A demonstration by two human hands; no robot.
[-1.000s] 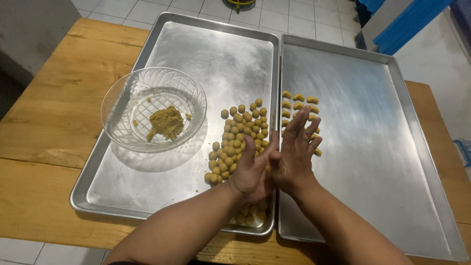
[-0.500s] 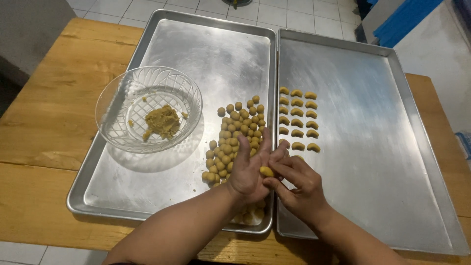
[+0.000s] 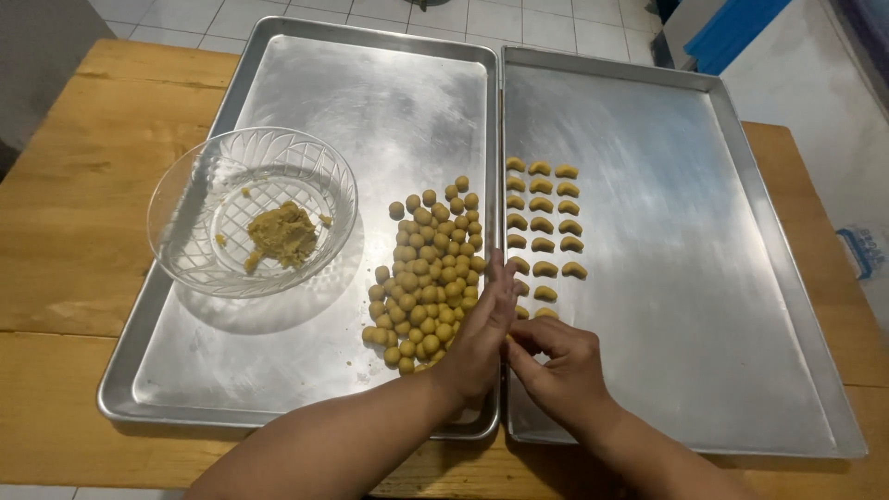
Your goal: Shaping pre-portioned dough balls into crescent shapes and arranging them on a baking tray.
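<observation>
steel baking trays, two, set side by side on a wooden table [image 3: 74, 176], long edges touching at the middle of the head view; pale tiled floor [image 3: 546, 23] beyond the far edge

left tray [image 3: 370, 102]: holds a clear cut-glass bowl [image 3: 176, 218] toward its left side, with a lump of tan dough [image 3: 282, 233] and a few crumbs inside; to the right of the bowl, a loose heap of small round dough balls [image 3: 431, 268], yellow-tan, reaching close to the tray's right rim

right tray [image 3: 704, 231]: holds curved crescent dough pieces [image 3: 544, 208] laid in three short columns near its left rim, rows even, the nearest rows ending just in front of the hands; rest of the sheet bare metal

left hand [image 3: 482, 338]: comes up from the bottom edge, fingers straight and held together, edge-on over the seam between the trays, beside the near end of the heap of balls

right hand [image 3: 560, 361]: over the near left corner of the right tray, fingers curled, thumb and fingertips drawn toward the left palm; the two hands touch, and whatever sits between them is hidden, so cannot tell whether a piece is pinched there

blue object [image 3: 732, 32] at the top right, off the table
</observation>
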